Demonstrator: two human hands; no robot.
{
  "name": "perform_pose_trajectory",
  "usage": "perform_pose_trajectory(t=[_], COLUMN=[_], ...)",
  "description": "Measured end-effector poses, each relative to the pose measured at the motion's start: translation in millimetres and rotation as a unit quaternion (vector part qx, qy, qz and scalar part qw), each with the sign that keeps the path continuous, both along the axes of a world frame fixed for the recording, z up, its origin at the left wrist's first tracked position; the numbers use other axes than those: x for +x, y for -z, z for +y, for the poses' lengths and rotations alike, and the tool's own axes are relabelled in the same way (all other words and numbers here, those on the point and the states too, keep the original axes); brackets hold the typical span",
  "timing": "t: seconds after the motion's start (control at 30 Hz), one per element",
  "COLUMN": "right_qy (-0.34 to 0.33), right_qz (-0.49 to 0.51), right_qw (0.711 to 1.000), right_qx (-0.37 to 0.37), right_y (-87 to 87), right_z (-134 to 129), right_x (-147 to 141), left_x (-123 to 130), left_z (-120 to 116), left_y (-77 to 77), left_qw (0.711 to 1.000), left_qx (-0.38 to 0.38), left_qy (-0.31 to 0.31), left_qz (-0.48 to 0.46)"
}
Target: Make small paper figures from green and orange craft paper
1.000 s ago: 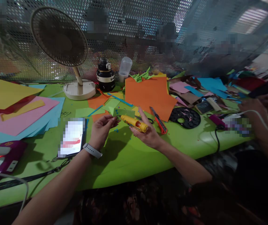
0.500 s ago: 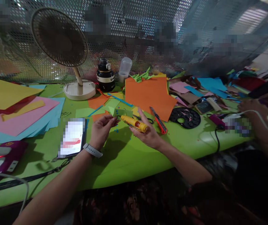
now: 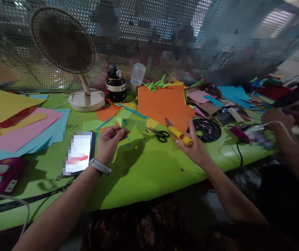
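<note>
Pinched fingers close my left hand (image 3: 110, 141) on a small piece that I cannot make out, over the green table (image 3: 144, 181). Several tiny blue bits (image 3: 128, 140) lie beside those fingertips. A yellow glue-gun-like tool (image 3: 182, 137) rests in my right hand (image 3: 195, 148), its thumb and fingers around the rear part. Between the hands lie black-handled scissors (image 3: 162, 136). The red cutter seen earlier is mostly hidden by the yellow tool, and only its grey tip (image 3: 168, 122) shows.
A phone (image 3: 78, 153) lies left of my left hand. Behind are a fan (image 3: 86, 100), a black bottle (image 3: 116, 85) and orange paper (image 3: 162, 103). A black round palette (image 3: 207, 130) sits at the right, near another person's hands (image 3: 278, 120).
My right hand has moved right with the yellow tool, away from my left hand, uncovering the scissors. My left hand stays pinched at nearly the same place.
</note>
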State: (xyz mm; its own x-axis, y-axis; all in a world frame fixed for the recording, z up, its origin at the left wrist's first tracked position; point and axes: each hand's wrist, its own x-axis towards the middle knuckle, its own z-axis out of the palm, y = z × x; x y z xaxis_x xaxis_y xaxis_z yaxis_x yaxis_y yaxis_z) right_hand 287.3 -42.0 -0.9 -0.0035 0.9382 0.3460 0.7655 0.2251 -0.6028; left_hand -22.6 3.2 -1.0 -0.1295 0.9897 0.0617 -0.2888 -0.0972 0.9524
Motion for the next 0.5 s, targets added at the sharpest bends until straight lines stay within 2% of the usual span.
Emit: perform_pose_trajectory(t=[0.13,0.27,0.4,0.5], right_qy=[0.104,0.159,0.132,0.058], right_qz=[-0.074,-0.14,-0.231,-0.18], right_qw=[0.992,0.976,0.963,0.981], right_qx=[-0.016,-0.056,-0.041,-0.034], right_y=[16.4,18.3,3.9,-11.6], right_z=[6.3,15.6,16.1,11.1], right_x=[53.9,75.2,73.5,59.6], left_x=[2.7,2.7,0.3,0.2], left_z=[0.7,1.7,3.7,3.7], left_y=[1.4,3.1,4.9,5.0], left_qw=[1.0,1.0,1.0,1.0], left_qx=[-0.006,-0.01,-0.011,-0.012], left_qy=[0.001,0.002,0.0,0.005], left_qz=[-0.019,-0.017,-0.019,-0.022])
